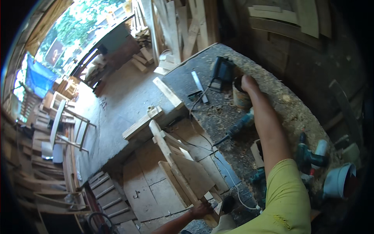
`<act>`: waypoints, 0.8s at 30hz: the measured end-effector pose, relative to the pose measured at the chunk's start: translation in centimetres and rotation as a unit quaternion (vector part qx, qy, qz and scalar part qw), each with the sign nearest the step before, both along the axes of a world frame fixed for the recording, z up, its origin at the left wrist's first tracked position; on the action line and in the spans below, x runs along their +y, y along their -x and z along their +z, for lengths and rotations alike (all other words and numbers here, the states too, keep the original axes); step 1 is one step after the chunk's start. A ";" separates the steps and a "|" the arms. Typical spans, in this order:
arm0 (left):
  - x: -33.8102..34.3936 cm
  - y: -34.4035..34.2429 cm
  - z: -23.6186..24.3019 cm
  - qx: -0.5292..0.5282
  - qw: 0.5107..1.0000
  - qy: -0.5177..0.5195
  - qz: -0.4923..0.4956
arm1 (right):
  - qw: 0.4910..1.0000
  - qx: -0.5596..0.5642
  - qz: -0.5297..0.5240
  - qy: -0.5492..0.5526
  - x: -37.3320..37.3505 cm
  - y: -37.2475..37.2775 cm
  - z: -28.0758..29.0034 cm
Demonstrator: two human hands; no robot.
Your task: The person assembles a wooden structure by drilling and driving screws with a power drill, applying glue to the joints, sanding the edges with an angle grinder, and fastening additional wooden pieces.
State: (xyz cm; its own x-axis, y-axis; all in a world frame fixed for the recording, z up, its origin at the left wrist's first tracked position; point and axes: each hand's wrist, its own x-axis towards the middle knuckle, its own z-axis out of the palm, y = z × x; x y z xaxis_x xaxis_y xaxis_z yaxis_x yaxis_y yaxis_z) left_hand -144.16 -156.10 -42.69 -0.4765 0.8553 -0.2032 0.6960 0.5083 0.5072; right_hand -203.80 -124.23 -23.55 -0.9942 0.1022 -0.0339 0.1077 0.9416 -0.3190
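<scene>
My right arm stretches over the dusty dark workbench (296, 113), and my right hand (247, 82) reaches into the top of a worn cylindrical can (240, 99), its fingers hidden. Just left of the can sits a dark-cased power tool (221, 76). A teal tool with a cord (243, 121) lies below the can. My left hand (200, 208) grips the lower end of a leaning wooden frame (175, 160) with boards attached, at the bottom centre.
Drills (306, 156), a white cylinder (320, 150) and a pale bucket (334, 181) crowd the bench's right. A metal strip (200, 85) lies farther back. Cords hang near the frame. A wooden chair (80, 132) stands left on the concrete platform (105, 117); lumber (171, 31) leans behind.
</scene>
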 end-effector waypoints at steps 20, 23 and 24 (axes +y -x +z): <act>-0.6 0.2 -2.5 0.108 0.993 -0.047 -0.028 | 0.924 0.322 0.040 0.204 0.1 -21.1 6.8; 0.4 2.7 -1.3 0.007 0.999 -0.016 -0.038 | 0.868 0.278 0.005 0.410 -2.4 -35.7 5.0; -0.6 2.0 -2.2 0.020 0.998 -0.045 -0.035 | 0.861 0.226 -0.040 0.454 -3.9 -41.3 4.8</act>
